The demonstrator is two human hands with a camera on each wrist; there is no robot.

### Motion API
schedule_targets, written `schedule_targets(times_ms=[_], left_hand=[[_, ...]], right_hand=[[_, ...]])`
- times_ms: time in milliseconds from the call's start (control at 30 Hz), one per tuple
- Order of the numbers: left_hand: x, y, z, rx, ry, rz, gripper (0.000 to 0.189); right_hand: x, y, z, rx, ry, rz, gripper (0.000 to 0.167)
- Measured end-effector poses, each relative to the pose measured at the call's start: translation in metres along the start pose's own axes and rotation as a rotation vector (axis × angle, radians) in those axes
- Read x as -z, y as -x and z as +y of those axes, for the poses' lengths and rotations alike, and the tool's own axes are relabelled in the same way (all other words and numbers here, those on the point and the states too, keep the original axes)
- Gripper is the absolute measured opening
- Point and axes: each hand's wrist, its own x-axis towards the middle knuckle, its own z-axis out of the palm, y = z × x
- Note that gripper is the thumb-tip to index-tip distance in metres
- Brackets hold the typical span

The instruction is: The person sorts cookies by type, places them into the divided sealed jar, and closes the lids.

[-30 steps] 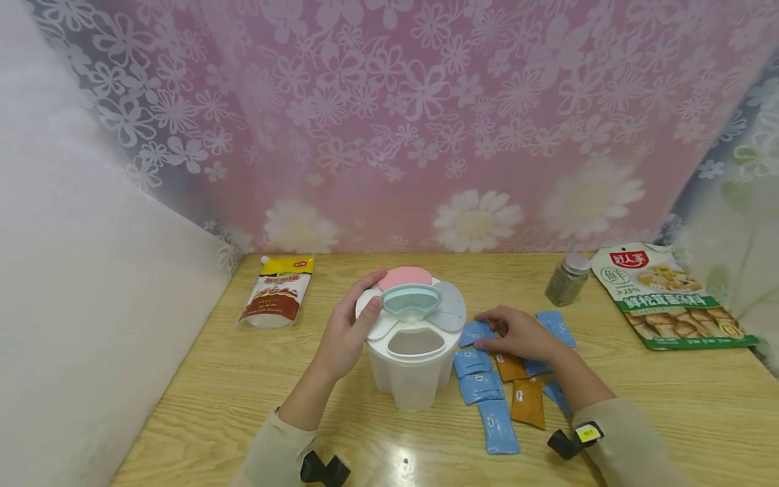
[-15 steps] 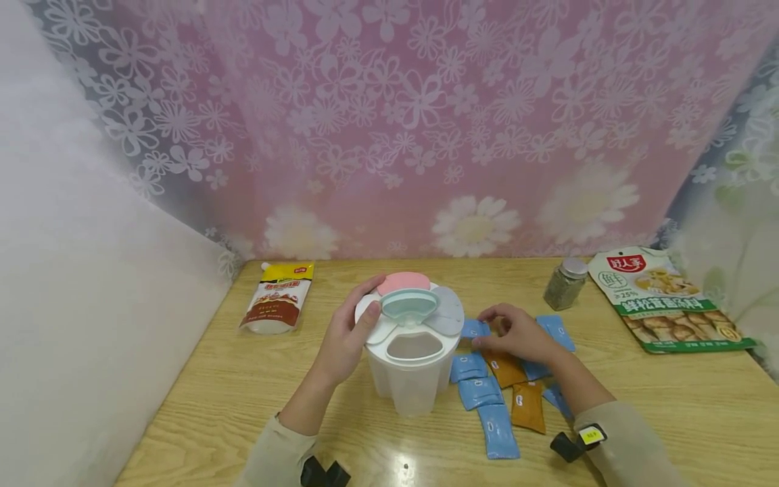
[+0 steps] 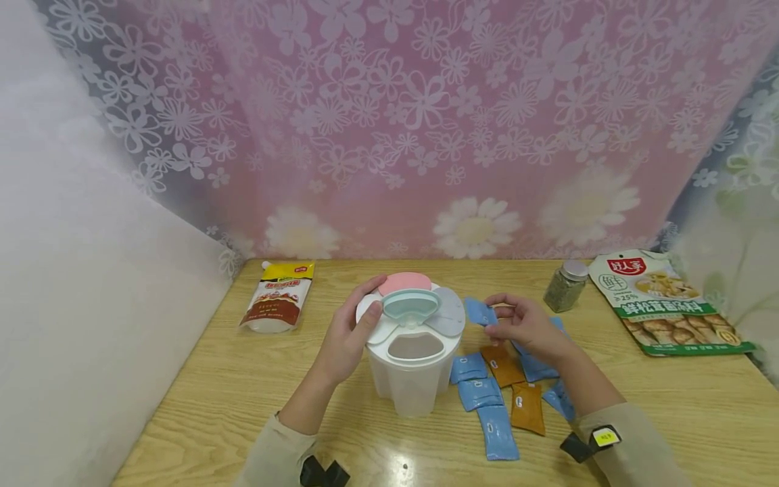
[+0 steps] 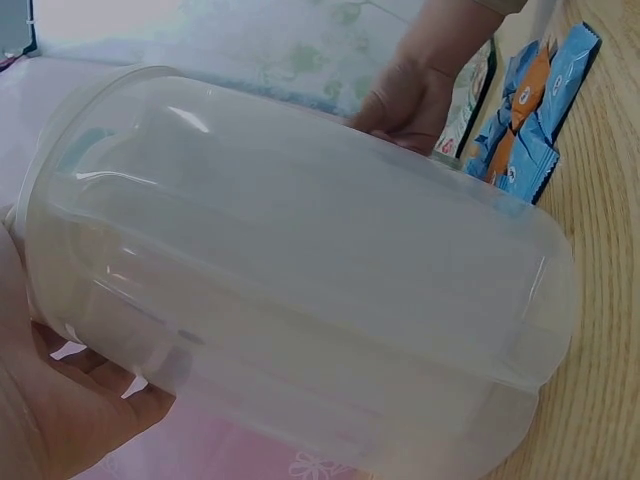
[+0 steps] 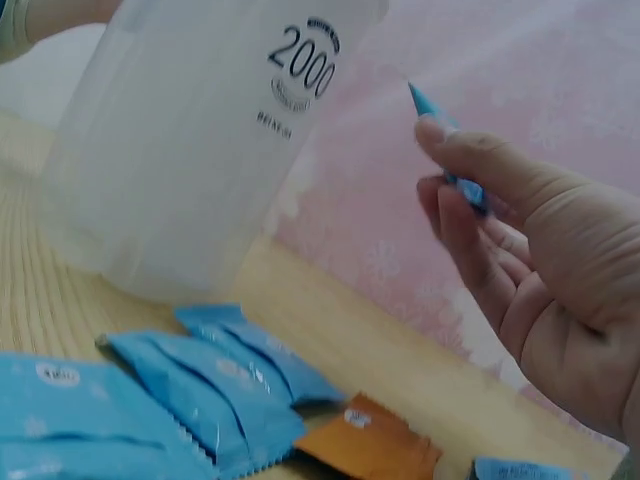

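A translucent plastic storage container (image 3: pixel 414 392) stands upright in the middle of the table, its round lid split into white, pink, green and grey flaps. The green flap (image 3: pixel 410 304) is raised, leaving the front opening (image 3: pixel 416 345) uncovered. My left hand (image 3: pixel 342 338) grips the lid's left side, thumb on top; in the left wrist view its fingers curl round the container's upper end. To the right of the lid, my right hand (image 3: pixel 528 330) pinches a small blue packet (image 3: pixel 481 312) between thumb and fingers, raised above the table. The right wrist view shows the packet (image 5: pixel 428 105) edge-on.
Several blue packets (image 3: pixel 499 433) and orange packets (image 3: pixel 527 408) lie right of the container. A seasoning jar (image 3: pixel 566 287) and a large mushroom-printed pouch (image 3: pixel 669 304) lie at the back right. A yellow-topped pouch (image 3: pixel 280 297) lies at the back left. A floral curtain (image 3: pixel 426 135) hangs behind.
My right hand has picked up a blue packet from beside the container and raised it toward lid height. My left hand keeps its grip on the container.
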Motion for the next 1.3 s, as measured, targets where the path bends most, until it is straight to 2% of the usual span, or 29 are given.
schedule_targets(times_ms=[133, 367, 633, 800, 900, 1100, 1300], left_hand=[[0.001, 0.001, 0.0, -0.002, -0.001, 0.007, 0.045], [-0.001, 0.0, -0.003, -0.015, 0.011, 0.052, 0.044], [-0.002, 0.0, -0.002, 0.003, -0.003, 0.045, 0.044], [-0.001, 0.0, -0.002, -0.009, -0.028, 0.041, 0.044], [-0.001, 0.0, -0.002, -0.01, -0.027, 0.038, 0.044], [-0.001, -0.002, -0.002, -0.009, -0.019, 0.028, 0.045], [0.0, -0.001, -0.002, -0.002, -0.007, 0.023, 0.045]], right_hand=[[-0.002, 0.001, -0.01, 0.053, -0.088, -0.007, 0.038], [-0.003, -0.004, -0.038, 0.051, -0.081, 0.04, 0.036], [-0.01, 0.01, -0.071, 0.098, -0.169, 0.074, 0.046], [-0.023, 0.019, -0.093, 0.059, -0.315, 0.087, 0.03], [-0.033, 0.023, -0.103, 0.069, -0.382, 0.067, 0.02], [-0.053, 0.026, -0.119, 0.162, -0.37, 0.004, 0.03], [-0.078, 0.028, -0.133, 0.159, -0.223, 0.042, 0.031]])
